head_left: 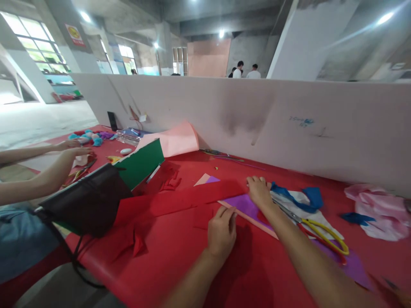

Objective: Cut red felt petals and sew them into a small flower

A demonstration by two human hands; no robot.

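A long red felt-like strip (pixel 189 199) lies across the red table. My right hand (pixel 259 194) is at its right end, fingers curled onto the strip's corner. Below the strip, my left hand (pixel 222 231) has thumb and fingers pinched together beside a narrow pink strip (pixel 253 221); what they hold, if anything, is hidden. A purple sheet (pixel 237 201) shows under the red strip and between my hands. To the right of my right hand, scissors (pixel 308 222) with yellow and red handles lie on a white piece (pixel 326 226), beside blue scraps (pixel 313 199).
A dark bag-like holder (pixel 93 201) and a green board (pixel 143 164) stand at the left. Beyond them, a co-worker's hands (pixel 72 149) rest over the table. A pale partition (pixel 208 102) borders the back. Crumpled pink cloth (pixel 380 209) lies far right.
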